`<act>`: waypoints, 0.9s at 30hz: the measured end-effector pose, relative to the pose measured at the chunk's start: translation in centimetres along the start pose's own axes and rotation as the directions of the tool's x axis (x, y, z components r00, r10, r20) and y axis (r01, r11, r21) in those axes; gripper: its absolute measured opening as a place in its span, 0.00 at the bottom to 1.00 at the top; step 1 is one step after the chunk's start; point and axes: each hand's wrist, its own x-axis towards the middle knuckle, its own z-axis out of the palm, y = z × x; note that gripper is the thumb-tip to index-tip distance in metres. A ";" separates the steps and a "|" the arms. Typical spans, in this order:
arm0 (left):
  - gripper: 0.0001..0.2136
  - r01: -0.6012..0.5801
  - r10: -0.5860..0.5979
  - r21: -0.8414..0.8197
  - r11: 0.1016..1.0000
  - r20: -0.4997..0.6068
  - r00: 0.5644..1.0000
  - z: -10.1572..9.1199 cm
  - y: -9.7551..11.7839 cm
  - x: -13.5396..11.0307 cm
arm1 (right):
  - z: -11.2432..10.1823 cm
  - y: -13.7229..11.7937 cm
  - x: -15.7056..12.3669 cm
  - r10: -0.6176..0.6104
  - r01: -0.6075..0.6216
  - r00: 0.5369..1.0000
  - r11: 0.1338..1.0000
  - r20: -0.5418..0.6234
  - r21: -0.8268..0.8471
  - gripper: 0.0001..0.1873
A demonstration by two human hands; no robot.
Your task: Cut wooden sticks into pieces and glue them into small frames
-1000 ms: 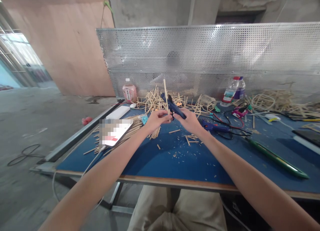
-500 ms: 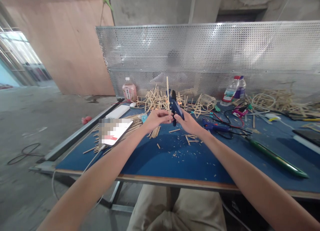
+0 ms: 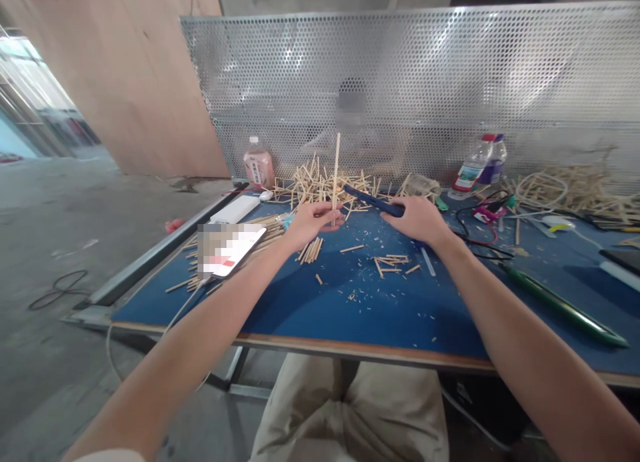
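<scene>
Nearest: blue surface [image 3: 310, 315], scattered with short stick pieces [image 3: 391, 270]. Beyond, left hand [image 3: 311, 223], grip closed, pinching thin wooden stick [image 3: 337, 172] upright near its lower end. Right hand [image 3: 421, 219] palm down, grip closed on one end of dark blue tool [image 3: 373, 200]. Behind: tangled stick heap [image 3: 311, 183], pink bottle [image 3: 259, 167], perforated metal panel [image 3: 425, 82].

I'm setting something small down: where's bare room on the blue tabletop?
Best: the blue tabletop by its front edge, between the left forearm and the shavings. A smaller patch lies between the long green object and the dark device at right. It's crowded along the perforated panel, with its heap of sticks, and at left, where a phone lies over loose sticks.
</scene>
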 end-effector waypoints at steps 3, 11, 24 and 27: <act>0.09 0.028 -0.028 0.006 1.000 0.016 0.999 -0.1 -0.1 0.1 | 0.1 0.4 0.0 0.028 -0.025 0.999 0.996 0.031 -0.083 0.17; 0.11 0.064 -0.070 0.048 0.997 0.143 0.987 0.0 -0.4 -0.1 | 0.6 0.5 0.0 -0.043 0.046 0.995 0.998 0.087 -0.032 0.18; 0.12 0.121 -0.135 0.075 0.990 0.234 0.963 -0.5 -0.3 -0.2 | 1.0 1.0 0.2 -0.059 0.061 0.982 0.998 0.179 -0.010 0.22; 0.12 0.126 -0.148 0.102 0.987 0.253 0.956 -0.4 -0.5 -0.1 | 1.0 0.8 0.1 -0.082 0.082 0.973 0.997 0.214 0.006 0.22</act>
